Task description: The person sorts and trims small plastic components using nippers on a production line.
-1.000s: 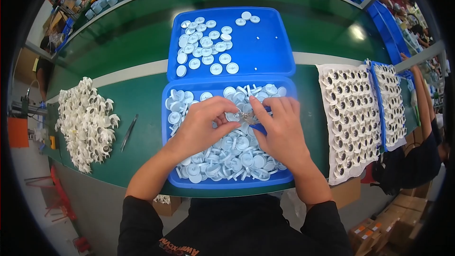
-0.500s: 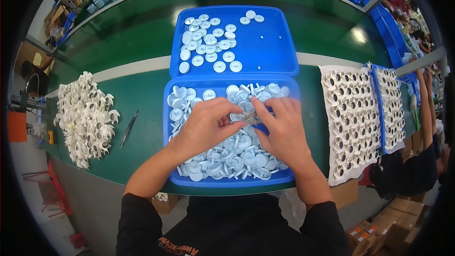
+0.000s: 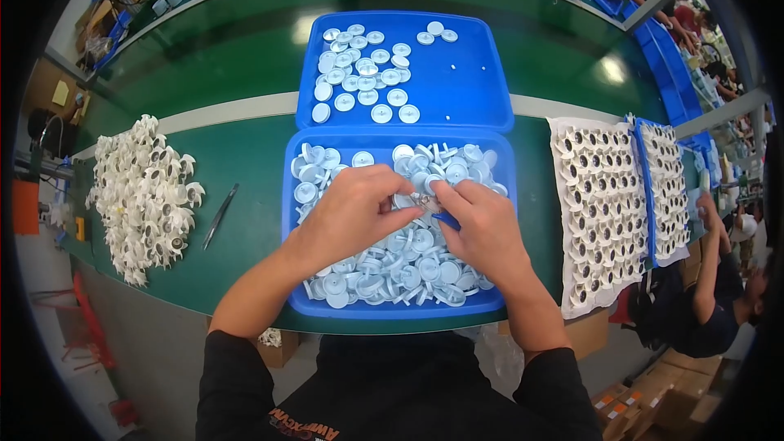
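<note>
Both my hands meet over the near blue tray (image 3: 291,220), which is heaped with pale blue round plastic caps (image 3: 429,273) with stems. My left hand (image 3: 359,208) is closed in a pinch on a small pale plastic piece (image 3: 406,200), mostly covered by the fingers. My right hand (image 3: 483,220) is wrapped around small nippers with a blue handle (image 3: 446,218). Their metal jaws reach the piece at my left fingertips. Whether the jaws are touching it cannot be made out.
Beyond lies a second blue tray (image 3: 457,98) with scattered caps. Tweezers (image 3: 220,216) rest left, beside a pile of white finned parts (image 3: 145,200). On the right, white parts stand in rows on a pale sheet (image 3: 576,302). A co-worker's arm (image 3: 709,253) reaches in at far right.
My hands have drawn slightly closer together, and the nippers' jaws are now more hidden between the fingers. At far right the co-worker's arm and body have shifted. The whole view has moved slightly.
</note>
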Tool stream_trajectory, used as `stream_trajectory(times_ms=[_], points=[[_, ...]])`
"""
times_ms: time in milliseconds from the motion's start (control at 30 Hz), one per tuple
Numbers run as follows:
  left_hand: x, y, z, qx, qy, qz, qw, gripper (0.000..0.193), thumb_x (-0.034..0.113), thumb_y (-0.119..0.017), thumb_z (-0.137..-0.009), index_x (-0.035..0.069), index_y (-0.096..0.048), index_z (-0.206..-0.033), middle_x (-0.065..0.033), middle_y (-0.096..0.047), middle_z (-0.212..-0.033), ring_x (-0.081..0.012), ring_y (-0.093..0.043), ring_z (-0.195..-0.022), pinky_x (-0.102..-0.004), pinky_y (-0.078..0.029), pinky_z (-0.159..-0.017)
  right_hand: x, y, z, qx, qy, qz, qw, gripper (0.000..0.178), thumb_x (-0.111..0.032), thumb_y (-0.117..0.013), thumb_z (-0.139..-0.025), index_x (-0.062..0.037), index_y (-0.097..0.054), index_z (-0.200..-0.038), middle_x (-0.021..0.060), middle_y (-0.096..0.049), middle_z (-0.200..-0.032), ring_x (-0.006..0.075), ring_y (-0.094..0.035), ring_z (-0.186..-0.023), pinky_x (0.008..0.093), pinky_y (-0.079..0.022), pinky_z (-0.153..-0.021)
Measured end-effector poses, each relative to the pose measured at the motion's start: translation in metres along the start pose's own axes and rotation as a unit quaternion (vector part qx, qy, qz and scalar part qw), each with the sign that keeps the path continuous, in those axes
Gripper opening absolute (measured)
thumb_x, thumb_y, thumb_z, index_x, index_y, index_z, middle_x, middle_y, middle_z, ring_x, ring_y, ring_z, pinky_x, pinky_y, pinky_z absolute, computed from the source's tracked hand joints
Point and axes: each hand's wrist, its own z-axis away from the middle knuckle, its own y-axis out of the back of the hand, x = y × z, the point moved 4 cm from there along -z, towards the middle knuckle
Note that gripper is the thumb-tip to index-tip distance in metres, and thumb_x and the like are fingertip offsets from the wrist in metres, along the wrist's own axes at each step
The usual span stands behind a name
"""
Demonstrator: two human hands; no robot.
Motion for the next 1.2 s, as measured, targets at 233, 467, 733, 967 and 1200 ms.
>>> stream_trajectory(times_ms=[233, 467, 733, 967, 1200], points=[[-0.015, 0.028, -0.013, 0.074, 0.059, -0.038, 0.995, 0.037, 0.013, -0.092, -0.083, 0.005, -0.08, -0.118, -0.0093, -0.075, -0.087, -0.0195, -0.067, -0.065, -0.0334, -0.054, -0.061, 0.0, 0.006, 0.001, 0.001, 0.025, 0.032, 0.999, 0.058, -0.01, -0.085, -0.075, -0.01, -0.069, -0.13, 0.0067, -0.061, -0.093, 0.028, -0.065, -0.087, 0.0422, -0.051, -0.075], [-0.038, 0.019, -0.005, -0.037, 0.018, -0.196, 0.98, 0.039, 0.018, -0.093, -0.079, 0.008, -0.08, -0.115, -0.0109, -0.071, -0.103, -0.0269, -0.07, -0.089, -0.0404, -0.058, -0.077, 0.001, 0.008, 0.001, -0.003, 0.016, 0.032, 0.999, 0.067, -0.007, -0.086, -0.07, -0.0076, -0.069, -0.135, 0.0068, -0.062, -0.098, 0.0293, -0.063, -0.092, 0.0433, -0.049, -0.08], [-0.039, 0.0, -0.006, -0.05, 0.016, -0.259, 0.964, 0.034, 0.015, -0.092, -0.076, 0.005, -0.079, -0.106, -0.009, -0.066, -0.106, -0.0295, -0.066, -0.101, -0.0413, -0.057, -0.088, -0.002, 0.01, 0.0, -0.003, 0.026, 0.054, 0.998, 0.075, -0.009, -0.088, -0.069, -0.0076, -0.067, -0.141, 0.0088, -0.06, -0.107, 0.0304, -0.059, -0.103, 0.0471, -0.046, -0.095], [-0.04, -0.001, -0.001, -0.002, -0.013, -0.289, 0.957, 0.031, 0.012, -0.09, -0.075, 0.005, -0.08, -0.104, -0.0094, -0.072, -0.107, -0.0295, -0.066, -0.105, -0.0414, -0.056, -0.09, -0.005, 0.01, -0.001, 0.002, 0.029, 0.057, 0.998, 0.076, -0.009, -0.088, -0.069, -0.0073, -0.066, -0.142, 0.0083, -0.061, -0.109, 0.0301, -0.059, -0.106, 0.0463, -0.045, -0.098], [-0.034, 0.008, 0.0, -0.034, 0.029, -0.366, 0.929, 0.027, 0.018, -0.09, -0.076, 0.004, -0.08, -0.097, -0.0092, -0.072, -0.098, -0.0303, -0.066, -0.101, -0.0434, -0.054, -0.09, -0.017, 0.013, 0.005, 0.019, 0.023, 0.155, 0.988, 0.076, -0.01, -0.09, -0.07, -0.011, -0.067, -0.142, 0.0052, -0.057, -0.114, 0.0269, -0.057, -0.115, 0.0562, -0.036, -0.109]])
